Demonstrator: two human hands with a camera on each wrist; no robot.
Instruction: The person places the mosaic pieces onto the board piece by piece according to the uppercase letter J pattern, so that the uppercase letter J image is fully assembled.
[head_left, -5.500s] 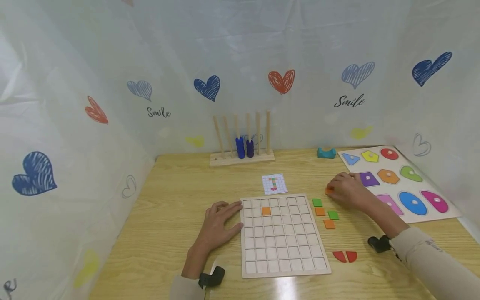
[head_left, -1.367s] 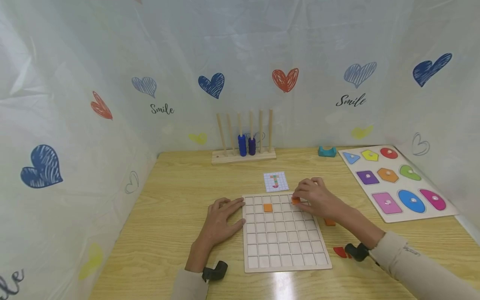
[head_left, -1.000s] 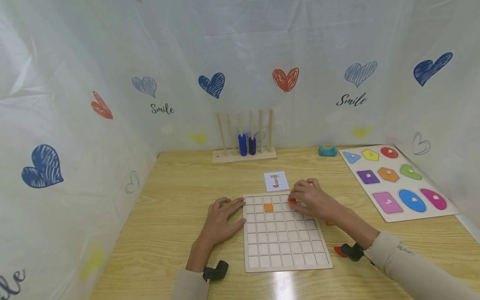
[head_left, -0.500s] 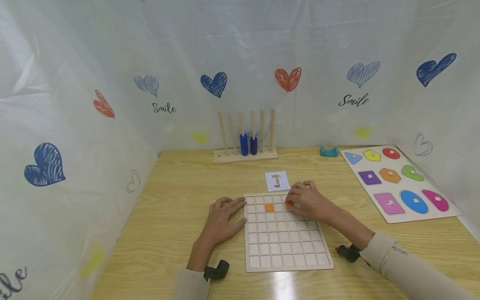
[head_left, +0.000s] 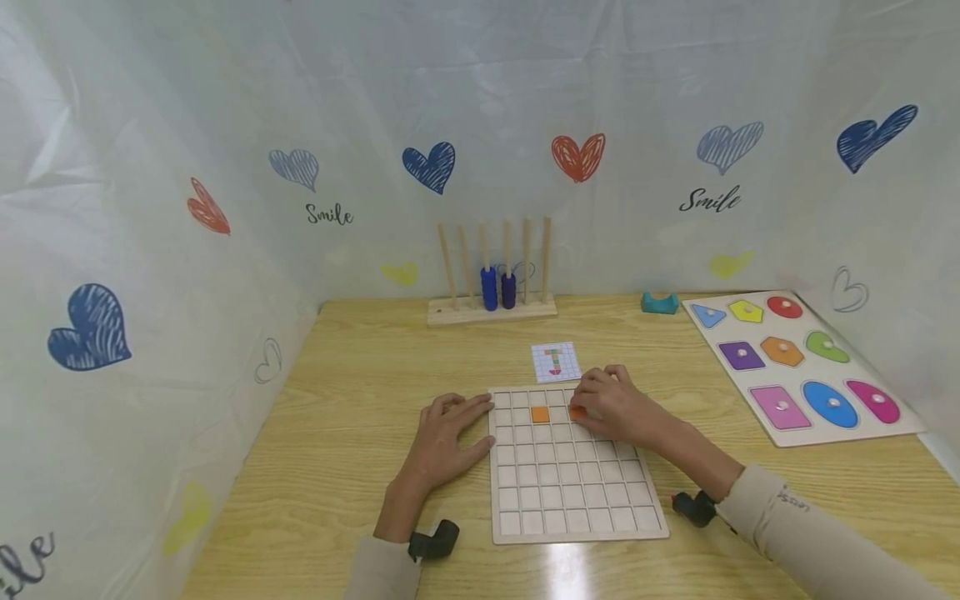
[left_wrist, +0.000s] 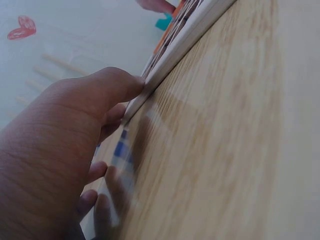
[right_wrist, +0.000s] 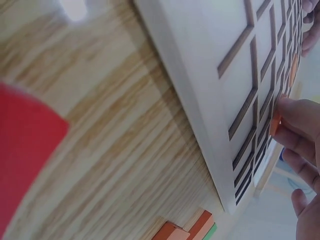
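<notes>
A pale wooden grid board (head_left: 570,523) lies on the table, with one orange square tile (head_left: 540,414) set in a cell of its second row from the top. My right hand (head_left: 618,408) pinches another orange square tile (right_wrist: 275,120) between thumb and fingers, at the same row further right; whether it is fully seated in a cell is hidden. My left hand (head_left: 442,446) rests beside the board, its outstretched fingertips and thumb touching the left edge. Behind the board lies a small card (head_left: 556,362) printed with a J of coloured squares.
Orange tiles (right_wrist: 172,232), a green tile (right_wrist: 211,231) and a red piece (right_wrist: 30,150) lie right of the board, mostly hidden by my right arm in the head view. Further off stand a peg rack (head_left: 491,312), a teal block (head_left: 660,304) and a shape puzzle (head_left: 765,400).
My right hand has picked up an orange tile from the table at the right and carried it left onto the board, shifting slightly further left lately. The left hand has stayed at the board's edge.
</notes>
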